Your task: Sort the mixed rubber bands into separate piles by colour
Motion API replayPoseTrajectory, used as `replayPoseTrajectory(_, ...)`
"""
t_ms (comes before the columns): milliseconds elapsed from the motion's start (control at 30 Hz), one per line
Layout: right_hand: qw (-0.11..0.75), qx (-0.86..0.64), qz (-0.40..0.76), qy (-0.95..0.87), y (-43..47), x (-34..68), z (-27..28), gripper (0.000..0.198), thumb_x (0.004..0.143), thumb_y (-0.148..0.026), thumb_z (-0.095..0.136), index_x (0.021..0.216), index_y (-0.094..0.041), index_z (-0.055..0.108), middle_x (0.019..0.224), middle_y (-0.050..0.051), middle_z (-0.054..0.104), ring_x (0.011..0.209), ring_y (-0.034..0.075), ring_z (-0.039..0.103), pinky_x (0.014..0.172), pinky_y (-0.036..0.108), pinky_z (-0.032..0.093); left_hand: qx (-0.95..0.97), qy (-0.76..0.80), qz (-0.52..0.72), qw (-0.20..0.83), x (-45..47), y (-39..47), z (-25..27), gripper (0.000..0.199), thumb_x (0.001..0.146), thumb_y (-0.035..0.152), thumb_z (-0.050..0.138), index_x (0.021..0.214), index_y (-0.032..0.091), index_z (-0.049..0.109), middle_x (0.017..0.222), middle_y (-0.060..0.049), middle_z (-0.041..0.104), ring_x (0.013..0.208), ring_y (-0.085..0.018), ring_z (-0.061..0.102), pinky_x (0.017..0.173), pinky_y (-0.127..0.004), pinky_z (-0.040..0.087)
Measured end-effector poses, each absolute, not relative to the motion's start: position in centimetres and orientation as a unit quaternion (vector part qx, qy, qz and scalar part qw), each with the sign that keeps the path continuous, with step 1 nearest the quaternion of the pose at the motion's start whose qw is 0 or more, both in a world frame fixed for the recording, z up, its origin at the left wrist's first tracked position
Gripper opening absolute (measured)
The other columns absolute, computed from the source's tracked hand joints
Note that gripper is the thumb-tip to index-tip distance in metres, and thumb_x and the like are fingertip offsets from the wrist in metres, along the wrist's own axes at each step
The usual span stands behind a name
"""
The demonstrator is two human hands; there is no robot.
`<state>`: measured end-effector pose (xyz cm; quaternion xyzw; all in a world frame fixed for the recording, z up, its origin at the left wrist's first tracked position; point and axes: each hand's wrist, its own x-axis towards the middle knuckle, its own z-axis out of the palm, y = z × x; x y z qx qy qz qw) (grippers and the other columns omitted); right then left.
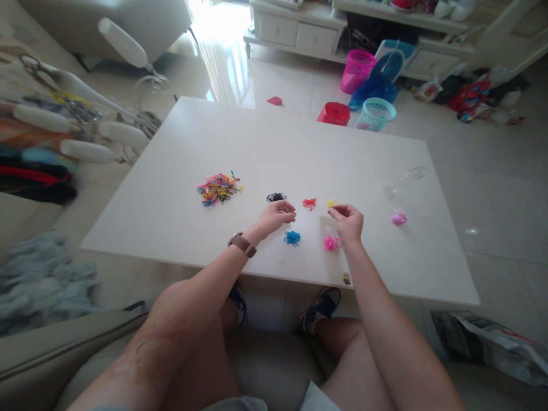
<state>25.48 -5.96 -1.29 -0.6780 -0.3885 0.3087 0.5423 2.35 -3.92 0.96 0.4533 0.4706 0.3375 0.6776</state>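
Observation:
My right hand (349, 222) pinches with thumb and forefinger at the edge of a small pile of yellow rubber bands (330, 203). My left hand (277, 217), with a brown-strapped watch (242, 244) on its wrist, hovers just in front of a black rubber band pile (276, 197). Its fingers are loosely curled, the tips slightly apart, and nothing shows in them. Between the hands lies a red rubber band pile (309, 204). Closer to me are a blue pile (293, 238) and a pink pile (331, 244). A larger mixed-colour heap (219, 189) sits to the left.
On the white table (265, 142), a pink rounded object (398, 218) and a clear plastic item (413, 173) lie at right. A small sticker-like figure (346, 278) is at the near edge. Beyond the table stand a red stool (334, 113) and a light-blue basket (377, 113).

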Motion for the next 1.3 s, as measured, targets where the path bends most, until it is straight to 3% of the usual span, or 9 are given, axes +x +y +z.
replayPoseTrajectory(133, 0.608, -0.688, 0.273, -0.287, -5.2, 27.7, -2.5, 0.019, 0.061, -0.025, 0.078, 0.077, -0.016, 0.073, 0.074, 0.004, 0.073, 0.075, 0.019, 0.070, 0.083, 0.038, 0.059, 0.465, 0.504, 0.328, 0.650, 1.8, -3.3, 0.9, 0.009, 0.079, 0.020, 0.067, 0.086, 0.016, 0.064, 0.085, -0.006, 0.069, 0.077, -0.015, 0.069, 0.077, -0.031, 0.053)
replayPoseTrajectory(267, 0.606, -0.692, 0.265, -0.291, -5.0, 28.0, -2.7, 0.026, 0.061, -0.027, 0.078, 0.084, -0.015, 0.076, 0.082, 0.006, 0.075, 0.081, 0.020, 0.071, 0.086, 0.039, 0.059, 0.556, 0.597, 0.283, 0.504, 0.0, -2.2, 1.1, 0.012, 0.080, 0.024, 0.063, 0.089, 0.017, 0.068, 0.088, -0.007, 0.071, 0.084, -0.020, 0.068, 0.082, -0.034, 0.052)
replayPoseTrajectory(400, 0.580, -0.694, 0.266, -0.334, -4.9, 27.8, -2.8, 0.035, 0.066, -0.031, 0.075, 0.096, -0.013, 0.076, 0.091, 0.008, 0.077, 0.089, 0.022, 0.071, 0.089, 0.040, 0.059, 0.598, 0.686, 0.230, 0.344, -2.6, -1.2, 1.2, 0.032, 0.083, 0.029, 0.059, 0.110, 0.015, 0.066, 0.114, -0.014, 0.068, 0.109, -0.027, 0.062, 0.099, -0.040, 0.046)
replayPoseTrajectory(533, 0.545, -0.708, 0.268, -0.359, -5.1, 27.9, -2.8, 0.040, 0.070, -0.036, 0.072, 0.102, -0.013, 0.075, 0.100, 0.010, 0.076, 0.096, 0.023, 0.071, 0.093, 0.042, 0.056, 0.595, 0.738, 0.168, 0.268, -4.1, -0.9, 0.7, 0.048, 0.081, 0.038, 0.060, 0.123, 0.014, 0.061, 0.134, -0.022, 0.056, 0.131, -0.037, 0.047, 0.110, -0.049, 0.037)
replayPoseTrajectory(667, 0.512, -0.727, 0.260, -0.375, -5.3, 27.5, -1.8, 0.037, 0.073, -0.036, 0.068, 0.102, -0.015, 0.074, 0.099, 0.010, 0.075, 0.098, 0.025, 0.069, 0.094, 0.043, 0.055, 0.577, 0.763, 0.136, 0.257, -4.4, -1.1, 0.2, 0.059, 0.077, 0.044, 0.063, 0.129, 0.015, 0.057, 0.146, -0.025, 0.043, 0.139, -0.044, 0.036, 0.112, -0.056, 0.032)
replayPoseTrajectory(833, 0.504, -0.720, 0.249, -0.408, -5.6, 26.8, 0.0, 0.030, 0.075, -0.033, 0.064, 0.098, -0.017, 0.073, 0.100, 0.009, 0.074, 0.095, 0.023, 0.067, 0.086, 0.038, 0.055, 0.563, 0.772, 0.136, 0.264, -4.4, -1.1, 0.2, 0.068, 0.075, 0.045, 0.064, 0.136, 0.017, 0.051, 0.159, -0.022, 0.029, 0.146, -0.045, 0.025, 0.115, -0.058, 0.027)
replayPoseTrajectory(1067, 0.509, -0.712, 0.269, -0.402, -5.6, 26.6, -0.1, 0.024, 0.075, -0.034, 0.065, 0.092, -0.019, 0.071, 0.095, 0.007, 0.073, 0.091, 0.022, 0.067, 0.083, 0.036, 0.053, 0.545, 0.781, 0.145, 0.270, -4.3, -0.6, 0.5, 0.054, 0.075, 0.042, 0.064, 0.124, 0.018, 0.059, 0.150, -0.022, 0.040, 0.140, -0.044, 0.033, 0.112, -0.059, 0.030)
replayPoseTrajectory(1300, 0.509, -0.710, 0.278, -0.400, -5.7, 26.5, 0.0, 0.021, 0.075, -0.034, 0.065, 0.089, -0.020, 0.072, 0.090, 0.005, 0.072, 0.086, 0.021, 0.066, 0.083, 0.036, 0.053, 0.535, 0.770, 0.198, 0.286, -5.2, 0.6, -0.7, 0.033, 0.079, 0.040, 0.061, 0.103, 0.017, 0.062, 0.137, -0.020, 0.049, 0.133, -0.039, 0.041, 0.108, -0.052, 0.035)
